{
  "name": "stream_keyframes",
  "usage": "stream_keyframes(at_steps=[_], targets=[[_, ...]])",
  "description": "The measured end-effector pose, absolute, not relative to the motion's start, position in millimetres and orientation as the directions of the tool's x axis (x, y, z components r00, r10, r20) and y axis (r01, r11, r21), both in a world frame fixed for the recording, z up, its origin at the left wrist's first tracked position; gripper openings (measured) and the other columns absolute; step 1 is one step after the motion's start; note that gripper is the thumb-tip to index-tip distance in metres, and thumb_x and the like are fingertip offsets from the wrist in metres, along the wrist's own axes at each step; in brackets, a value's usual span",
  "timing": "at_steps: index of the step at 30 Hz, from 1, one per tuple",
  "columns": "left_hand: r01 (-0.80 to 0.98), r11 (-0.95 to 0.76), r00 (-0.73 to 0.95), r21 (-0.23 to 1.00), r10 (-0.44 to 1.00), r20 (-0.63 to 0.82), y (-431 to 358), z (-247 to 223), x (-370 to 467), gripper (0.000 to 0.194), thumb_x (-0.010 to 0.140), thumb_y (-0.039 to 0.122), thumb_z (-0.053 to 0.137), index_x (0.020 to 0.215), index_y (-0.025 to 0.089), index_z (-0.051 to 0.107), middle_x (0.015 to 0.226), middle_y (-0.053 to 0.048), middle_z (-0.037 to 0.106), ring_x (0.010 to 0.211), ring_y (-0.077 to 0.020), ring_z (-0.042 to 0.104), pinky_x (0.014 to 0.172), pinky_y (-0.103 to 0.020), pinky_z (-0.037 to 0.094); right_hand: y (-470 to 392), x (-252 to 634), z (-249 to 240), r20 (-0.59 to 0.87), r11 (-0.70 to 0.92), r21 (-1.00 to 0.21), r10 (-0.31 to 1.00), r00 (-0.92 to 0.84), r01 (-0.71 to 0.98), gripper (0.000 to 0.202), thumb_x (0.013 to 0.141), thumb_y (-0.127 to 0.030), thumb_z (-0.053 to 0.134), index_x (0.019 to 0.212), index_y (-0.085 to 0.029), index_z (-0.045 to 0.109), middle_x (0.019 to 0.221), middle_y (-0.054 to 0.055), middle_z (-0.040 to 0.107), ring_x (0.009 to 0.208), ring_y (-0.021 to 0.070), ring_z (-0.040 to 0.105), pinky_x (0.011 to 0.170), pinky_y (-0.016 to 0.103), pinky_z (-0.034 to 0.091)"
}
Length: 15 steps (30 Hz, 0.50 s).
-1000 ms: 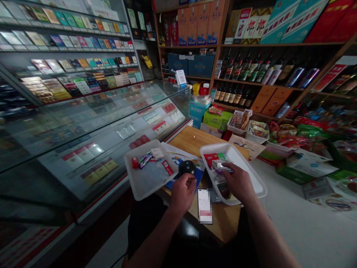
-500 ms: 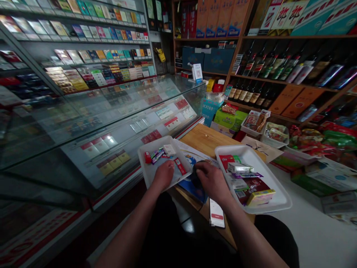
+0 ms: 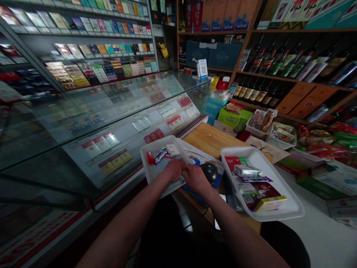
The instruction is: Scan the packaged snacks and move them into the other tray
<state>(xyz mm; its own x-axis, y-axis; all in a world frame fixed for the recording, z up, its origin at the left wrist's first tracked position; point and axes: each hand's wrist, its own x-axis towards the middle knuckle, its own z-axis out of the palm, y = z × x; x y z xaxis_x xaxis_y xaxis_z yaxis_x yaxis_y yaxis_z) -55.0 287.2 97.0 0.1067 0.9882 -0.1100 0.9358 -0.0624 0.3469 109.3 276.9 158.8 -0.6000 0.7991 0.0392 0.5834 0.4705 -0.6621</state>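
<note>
My left hand (image 3: pixel 173 169) is closed over the right part of the left white tray (image 3: pixel 149 175); whatever its fingers hold is hidden. Touching or nearly touching it, my right hand (image 3: pixel 193 178) is closed at the tray's right rim, its fingertips also hiding anything in them. A red item (image 3: pixel 150 157), purple packets (image 3: pixel 160 155) and a white box (image 3: pixel 172 150) lie in this tray. Right of my right hand a round black object (image 3: pixel 209 173) rests on a blue and white printed sheet (image 3: pixel 192 149).
A second white tray (image 3: pixel 292 203) holds a silvery box (image 3: pixel 247 171), a yellow box (image 3: pixel 270 204) and other packets. The glass display case (image 3: pixel 117 123) runs along the left. A phone (image 3: pixel 217 223) is partly under my right forearm. Shelves of bottles stand behind.
My right hand has left the black object and moved left to my left hand. My left hand has shifted slightly right, and the red box beside it is now hidden. The view has shifted slightly.
</note>
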Motion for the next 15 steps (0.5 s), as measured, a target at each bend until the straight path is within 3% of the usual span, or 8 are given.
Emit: stream_keyframes(at_steps=[10,15], targets=[[0.960,-0.186,0.216,0.211,0.968,-0.130,283.3,90.1,-65.0,0.036,0.091,0.021,0.051,0.123,0.023,0.069,0.133,-0.012,0.063,0.116,-0.0317,0.057,0.105,-0.045,0.040,294.1,86.7,147.4,-0.115,0.494,-0.547,0.755,-0.646,0.675,0.029,0.093,-0.017,0.053,0.114,-0.012,0.072,0.113,0.016,0.075,0.109,0.0255,0.069,0.098,0.032,0.047],[0.970,-0.159,0.188,0.185,0.971,-0.150,281.1,94.5,-66.1,0.027,0.090,0.020,0.053,0.109,0.017,0.071,0.117,-0.016,0.066,0.112,-0.0319,0.056,0.101,-0.044,0.041,296.1,82.3,145.8,-0.188,0.467,-0.517,0.755,-0.628,0.717,0.033,0.095,-0.018,0.051,0.124,-0.016,0.067,0.113,0.014,0.075,0.108,0.0245,0.070,0.096,0.034,0.050]])
